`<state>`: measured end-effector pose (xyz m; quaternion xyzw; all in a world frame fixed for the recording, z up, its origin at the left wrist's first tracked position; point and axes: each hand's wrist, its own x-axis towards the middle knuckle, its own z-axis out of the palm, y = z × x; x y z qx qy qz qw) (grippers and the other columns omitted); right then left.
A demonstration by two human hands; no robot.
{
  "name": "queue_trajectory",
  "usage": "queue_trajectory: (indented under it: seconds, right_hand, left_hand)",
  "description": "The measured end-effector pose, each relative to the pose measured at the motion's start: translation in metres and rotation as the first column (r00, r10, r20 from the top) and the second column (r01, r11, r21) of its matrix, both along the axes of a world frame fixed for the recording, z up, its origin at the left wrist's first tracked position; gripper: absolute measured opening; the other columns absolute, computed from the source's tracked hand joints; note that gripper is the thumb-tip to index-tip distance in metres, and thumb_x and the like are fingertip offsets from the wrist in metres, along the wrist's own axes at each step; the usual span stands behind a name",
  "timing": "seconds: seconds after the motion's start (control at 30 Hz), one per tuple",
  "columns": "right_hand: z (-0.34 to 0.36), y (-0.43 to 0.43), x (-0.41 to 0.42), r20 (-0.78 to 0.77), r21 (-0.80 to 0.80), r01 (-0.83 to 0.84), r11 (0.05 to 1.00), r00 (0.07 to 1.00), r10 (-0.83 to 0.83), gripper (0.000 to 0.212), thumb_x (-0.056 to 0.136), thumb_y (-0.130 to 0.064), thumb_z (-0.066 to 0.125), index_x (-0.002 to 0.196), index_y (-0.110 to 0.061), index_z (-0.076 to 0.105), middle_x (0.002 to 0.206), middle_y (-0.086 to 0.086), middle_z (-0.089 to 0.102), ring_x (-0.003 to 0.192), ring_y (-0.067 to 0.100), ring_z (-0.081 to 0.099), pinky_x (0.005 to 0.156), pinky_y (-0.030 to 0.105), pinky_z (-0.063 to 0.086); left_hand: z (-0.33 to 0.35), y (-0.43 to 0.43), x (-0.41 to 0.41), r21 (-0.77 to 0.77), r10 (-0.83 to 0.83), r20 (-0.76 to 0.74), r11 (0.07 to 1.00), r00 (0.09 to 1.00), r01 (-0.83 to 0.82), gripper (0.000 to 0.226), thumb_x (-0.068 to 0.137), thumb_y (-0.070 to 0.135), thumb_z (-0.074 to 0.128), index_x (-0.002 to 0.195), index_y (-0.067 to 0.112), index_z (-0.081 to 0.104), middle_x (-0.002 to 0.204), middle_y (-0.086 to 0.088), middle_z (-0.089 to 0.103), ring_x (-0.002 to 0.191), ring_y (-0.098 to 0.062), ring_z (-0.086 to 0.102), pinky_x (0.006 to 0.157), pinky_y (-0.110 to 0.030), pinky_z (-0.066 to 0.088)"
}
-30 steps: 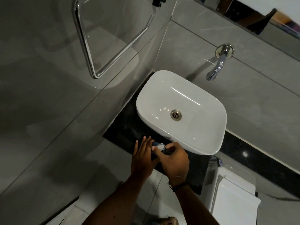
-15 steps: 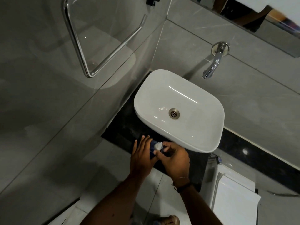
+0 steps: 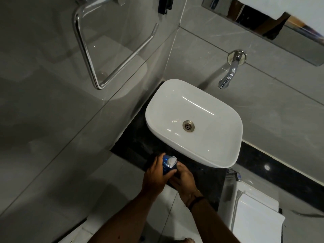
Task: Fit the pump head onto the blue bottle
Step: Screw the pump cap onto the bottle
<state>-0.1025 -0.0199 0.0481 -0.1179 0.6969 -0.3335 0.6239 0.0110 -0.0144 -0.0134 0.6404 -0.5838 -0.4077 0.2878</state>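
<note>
The blue bottle [image 3: 165,166] is held above the front edge of the black counter [image 3: 136,146], just left of the basin's near corner. My left hand [image 3: 155,174] wraps around its left side, fingers over the far side and thumb across the front. The white pump head [image 3: 171,161] sits on top of the bottle, tilted toward the basin. My right hand [image 3: 184,178] is closed against the bottle's right side, fingertips touching the pump's collar just under the white top. The bottle's lower part is hidden by both hands.
A white basin [image 3: 228,155] stands on the counter to the right, with a chrome wall tap [image 3: 228,76] above it. A chrome towel rail [image 3: 87,55] is mounted on the grey wall at left. A white toilet cistern [image 3: 254,213] sits at lower right.
The camera view has shifted, so the basin and hands sit lower. My left hand has closed around the bottle, and my right fingers have slid off the top of the pump head, which now shows fully.
</note>
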Motion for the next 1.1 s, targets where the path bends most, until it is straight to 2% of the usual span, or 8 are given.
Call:
queue_trajectory:
  seconds: [0.17, 0.27, 0.33, 0.4, 0.5, 0.7, 0.9, 1.1]
  right_hand:
    - [-0.011, -0.001, 0.004, -0.026, -0.045, 0.039, 0.998, 0.999, -0.04, 0.035, 0.106, -0.027, 0.052, 0.135, -0.014, 0.066, 0.131, 0.019, 0.071, 0.119, 0.035, 0.07, 0.096, 0.045, 0.061]
    - [-0.015, -0.006, 0.01, -0.007, -0.061, 0.074, 0.995, 0.997, -0.074, 0.033, 0.106, -0.021, 0.054, 0.134, -0.01, 0.067, 0.132, 0.02, 0.071, 0.122, 0.037, 0.069, 0.09, 0.04, 0.061]
    - [-0.017, -0.014, 0.019, 0.016, -0.073, 0.083, 0.994, 0.996, -0.082, 0.034, 0.105, -0.018, 0.055, 0.136, -0.008, 0.066, 0.134, 0.02, 0.07, 0.126, 0.037, 0.067, 0.093, 0.043, 0.061]
    - [-0.018, -0.025, 0.032, 0.035, -0.083, 0.077, 0.994, 0.997, -0.075, 0.035, 0.105, -0.018, 0.054, 0.138, -0.007, 0.064, 0.136, 0.02, 0.068, 0.128, 0.037, 0.065, 0.097, 0.046, 0.059]
    - [-0.018, -0.043, 0.058, 0.058, -0.087, 0.044, 0.995, 0.998, -0.039, 0.033, 0.106, -0.018, 0.054, 0.136, -0.009, 0.065, 0.135, 0.019, 0.07, 0.122, 0.033, 0.067, 0.09, 0.041, 0.06]
    - [-0.016, -0.073, 0.11, 0.07, -0.086, -0.043, 0.995, 0.996, 0.049, 0.034, 0.107, -0.02, 0.053, 0.137, -0.011, 0.064, 0.135, 0.017, 0.071, 0.109, 0.024, 0.066, 0.101, 0.043, 0.054]
    - [-0.022, -0.086, 0.138, 0.055, -0.068, -0.026, 0.997, 0.998, 0.029, 0.036, 0.107, -0.017, 0.053, 0.14, -0.008, 0.062, 0.139, 0.021, 0.068, 0.129, 0.038, 0.065, 0.107, 0.049, 0.053]
    - [-0.036, -0.085, 0.145, 0.053, -0.073, -0.001, 0.997, 0.999, 0.005, 0.035, 0.106, -0.013, 0.055, 0.139, -0.003, 0.062, 0.138, 0.027, 0.066, 0.109, 0.032, 0.064, 0.107, 0.054, 0.052]
  left_hand:
    - [0.002, -0.001, 0.002, 0.04, -0.03, -0.007, 0.999, 1.0, 0.03, 0.084, 0.088, 0.065, 0.052, 0.154, 0.018, 0.03, 0.15, -0.007, 0.049, 0.13, -0.022, 0.055, 0.104, -0.036, 0.049]
    - [0.002, -0.005, 0.009, 0.035, -0.01, -0.014, 0.999, 1.0, 0.01, 0.079, 0.091, 0.061, 0.058, 0.153, 0.021, 0.032, 0.148, -0.005, 0.051, 0.128, -0.022, 0.056, 0.097, -0.025, 0.04]
    - [0.004, -0.011, 0.018, 0.031, 0.016, -0.028, 0.999, 0.999, -0.015, 0.076, 0.091, 0.056, 0.063, 0.152, 0.024, 0.032, 0.146, -0.002, 0.052, 0.127, -0.022, 0.056, 0.095, -0.025, 0.036]
    - [0.008, -0.02, 0.032, 0.028, 0.044, -0.026, 0.999, 0.999, -0.043, 0.075, 0.089, 0.054, 0.066, 0.151, 0.025, 0.034, 0.145, -0.001, 0.053, 0.127, -0.023, 0.056, 0.096, -0.028, 0.037]
    - [0.012, -0.036, 0.06, 0.019, 0.072, -0.017, 0.997, 0.997, -0.072, 0.076, 0.087, 0.05, 0.07, 0.15, 0.025, 0.035, 0.144, -0.002, 0.054, 0.125, -0.026, 0.057, 0.095, -0.031, 0.041]
    - [0.013, -0.055, 0.108, -0.016, 0.155, 0.013, 0.988, 0.988, -0.155, 0.075, 0.086, 0.037, 0.076, 0.15, 0.022, 0.038, 0.144, -0.006, 0.056, 0.126, -0.025, 0.057, 0.096, -0.032, 0.046]
    - [0.004, -0.064, 0.131, -0.032, 0.195, 0.025, 0.981, 0.981, -0.194, 0.076, 0.085, 0.035, 0.076, 0.15, 0.022, 0.039, 0.145, -0.007, 0.055, 0.129, -0.023, 0.056, 0.1, -0.029, 0.046]
    - [-0.002, -0.063, 0.133, -0.04, 0.233, 0.026, 0.972, 0.972, -0.232, 0.072, 0.083, 0.035, 0.076, 0.146, 0.022, 0.044, 0.139, -0.002, 0.06, 0.124, -0.017, 0.059, 0.097, -0.025, 0.047]
